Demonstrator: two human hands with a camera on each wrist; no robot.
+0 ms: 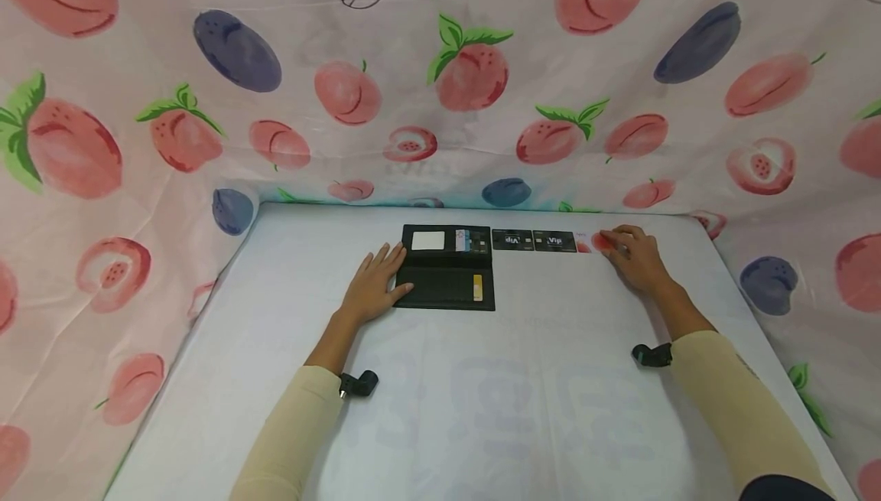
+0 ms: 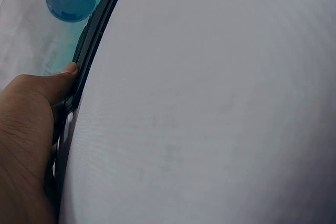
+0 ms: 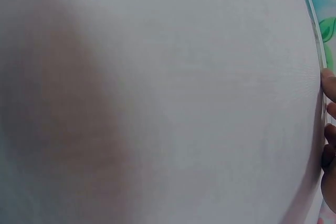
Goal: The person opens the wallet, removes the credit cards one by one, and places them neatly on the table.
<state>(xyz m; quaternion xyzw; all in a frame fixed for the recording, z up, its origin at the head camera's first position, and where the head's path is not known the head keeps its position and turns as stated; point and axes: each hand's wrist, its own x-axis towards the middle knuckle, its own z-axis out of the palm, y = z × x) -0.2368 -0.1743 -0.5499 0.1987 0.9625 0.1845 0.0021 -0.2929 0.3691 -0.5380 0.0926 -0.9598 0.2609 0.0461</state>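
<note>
A black wallet lies unfolded on the white table. Its upper half has a white window and card slots, and a small yellow piece shows on the lower half. My left hand rests on the wallet's left edge, fingers extended and thumb over the lower half; the left wrist view shows the thumb against that edge. To the wallet's right lie two black "Vip" cards in a row. At the row's end, my right hand pinches a white card with red print by its right side, partly covering it.
The white cloth-covered table extends around the wallet and cards. A fruit-print curtain hangs behind and along both sides. Small black wrist cameras sit at the cuffs of the beige sleeves.
</note>
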